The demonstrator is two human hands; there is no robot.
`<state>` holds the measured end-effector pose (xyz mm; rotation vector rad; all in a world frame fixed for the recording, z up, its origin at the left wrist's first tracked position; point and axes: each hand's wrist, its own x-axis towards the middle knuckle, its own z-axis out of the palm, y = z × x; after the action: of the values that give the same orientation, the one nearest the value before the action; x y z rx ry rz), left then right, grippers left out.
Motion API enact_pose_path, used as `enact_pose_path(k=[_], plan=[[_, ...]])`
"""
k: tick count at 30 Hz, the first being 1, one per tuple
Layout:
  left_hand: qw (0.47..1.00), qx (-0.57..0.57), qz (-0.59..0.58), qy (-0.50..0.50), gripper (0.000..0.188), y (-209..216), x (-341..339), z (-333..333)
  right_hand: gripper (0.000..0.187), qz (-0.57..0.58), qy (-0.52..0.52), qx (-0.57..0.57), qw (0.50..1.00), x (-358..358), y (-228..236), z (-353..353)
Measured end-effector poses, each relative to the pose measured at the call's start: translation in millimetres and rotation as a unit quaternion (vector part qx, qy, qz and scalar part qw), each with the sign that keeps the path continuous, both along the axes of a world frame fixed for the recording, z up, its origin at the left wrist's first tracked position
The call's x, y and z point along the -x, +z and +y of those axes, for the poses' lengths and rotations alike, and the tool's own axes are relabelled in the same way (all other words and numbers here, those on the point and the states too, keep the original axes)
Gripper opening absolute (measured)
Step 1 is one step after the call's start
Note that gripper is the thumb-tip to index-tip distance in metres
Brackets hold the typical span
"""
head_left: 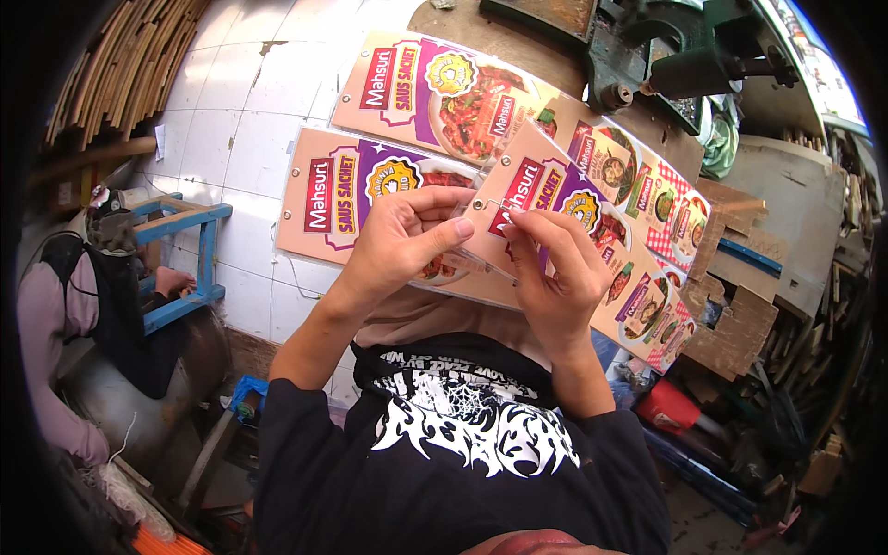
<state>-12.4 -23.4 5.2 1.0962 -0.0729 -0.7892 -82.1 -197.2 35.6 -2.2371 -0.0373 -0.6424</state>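
Several glossy printed banner sheets (314, 245) in beige and purple, with food pictures and metal eyelets along their short edges, lie overlapping in front of me. The uppermost printed sheet (555, 190) sits at a slant over the others. My left hand (407, 236) is closed on its left edge, thumb close to an eyelet. At that same edge, my right hand (560, 268) pinches a thin wire (498, 203) between thumb and forefinger, near the eyelet. Fingers partly hide the wire, and where its far end goes I cannot tell.
Beyond the sheets, a dark green metal machine (684, 74) stands on a brown board. Thin wooden strips (120, 65) are stacked at the far left. A blue wooden frame (185, 264) stands near another person's sleeve (65, 324). Cut brown board pieces (731, 324) lie at right.
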Motion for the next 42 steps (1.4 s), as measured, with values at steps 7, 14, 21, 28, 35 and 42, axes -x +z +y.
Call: enact_pose_path(k=[7, 14, 21, 28, 35, 42], plan=[[1.0, 0.005, 0.013, -0.017, 0.042, -1, -1, 2, 0.029, -0.006, 0.016, 0.045, 0.999, -3, -2, 3], [1.0, 0.015, 0.012, -0.016, 0.043, 1, -1, 1, 0.038, -0.01, 0.023, 0.078, 0.997, -4, -7, 3], [0.999, 0.011, 0.022, -0.02, 0.043, 3, -2, 2, 0.037, -0.041, 0.004, 0.076, 0.996, -3, -14, 6], [1.0, -0.009, 0.021, -0.021, 0.042, 3, -3, 2, 0.035, -0.032, 0.001, 0.074, 0.997, -1, -14, 4], [1.0, 0.0, 0.025, -0.018, 0.04, 5, -3, 0, 0.034, -0.033, 0.007, 0.079, 0.996, -1, -15, 5], [0.999, 0.006, 0.029, -0.023, 0.038, 6, -3, 1, 0.04, -0.058, 0.018, 0.086, 0.994, -2, -18, 5]])
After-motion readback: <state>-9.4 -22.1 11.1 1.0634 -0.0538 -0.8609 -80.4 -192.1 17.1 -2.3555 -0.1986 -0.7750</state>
